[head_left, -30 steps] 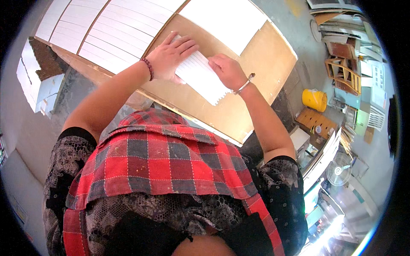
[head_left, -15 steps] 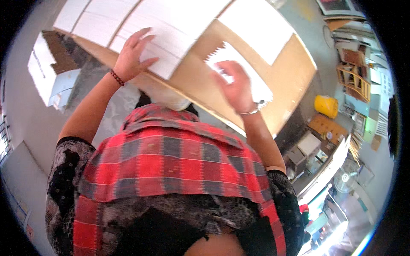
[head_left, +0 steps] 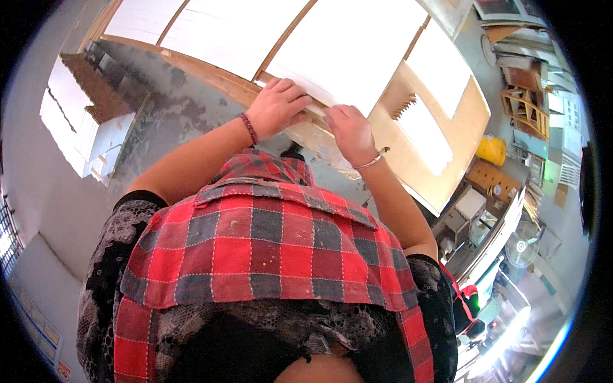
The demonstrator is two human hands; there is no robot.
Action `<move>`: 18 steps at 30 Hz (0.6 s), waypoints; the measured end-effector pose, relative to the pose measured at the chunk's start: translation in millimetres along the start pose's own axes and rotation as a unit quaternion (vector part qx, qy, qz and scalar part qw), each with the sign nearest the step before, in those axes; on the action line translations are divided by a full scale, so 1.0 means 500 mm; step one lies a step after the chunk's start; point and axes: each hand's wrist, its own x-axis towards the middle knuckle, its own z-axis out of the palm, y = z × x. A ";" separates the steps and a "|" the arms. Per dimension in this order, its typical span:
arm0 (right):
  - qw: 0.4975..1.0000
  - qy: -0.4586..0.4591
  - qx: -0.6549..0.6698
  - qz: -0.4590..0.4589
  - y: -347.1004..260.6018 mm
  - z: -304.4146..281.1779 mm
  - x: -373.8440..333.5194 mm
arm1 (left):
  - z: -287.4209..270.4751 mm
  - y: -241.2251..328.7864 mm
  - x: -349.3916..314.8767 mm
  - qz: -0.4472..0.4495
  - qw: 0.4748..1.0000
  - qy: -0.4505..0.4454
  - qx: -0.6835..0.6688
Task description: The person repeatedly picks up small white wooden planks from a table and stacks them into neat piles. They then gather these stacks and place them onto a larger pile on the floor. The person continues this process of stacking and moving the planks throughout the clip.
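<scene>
A long pale wooden board (head_left: 396, 166) carries several white sheets laid side by side. At its near edge, both hands meet the middle white sheet (head_left: 351, 48). My left hand (head_left: 278, 105) has its fingers bent together over that edge. A little to its right, my right hand (head_left: 351, 133) is closed too, thumb and fingers pinched at the same edge. The fingertips are partly hidden. To the right of my right hand, a white piece with a toothed end (head_left: 424, 137) lies on bare wood.
Another white sheet (head_left: 440, 64) lies at the board's far right. White pieces with a rough brown surface (head_left: 96, 89) stand at the left. Beyond the board's right end are a yellow bucket (head_left: 491, 150), a wooden chair (head_left: 527, 115) and a fan (head_left: 522, 246).
My left hand has come off the sheet's surface to its near edge, fingers now bent together. My right hand has left the toothed piece and joined it. The view has shifted.
</scene>
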 end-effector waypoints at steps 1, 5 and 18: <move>1.000 -0.013 0.006 0.018 -0.005 -0.006 0.009 | 0.000 -0.001 0.004 -0.013 0.999 -0.029 -0.012; 0.994 0.082 -0.059 -0.029 -0.003 -0.029 0.047 | 0.001 -0.002 0.019 0.008 1.000 0.017 0.003; 0.954 -0.285 0.073 0.059 0.054 -0.058 0.100 | -0.025 -0.003 0.081 0.010 0.999 0.029 0.035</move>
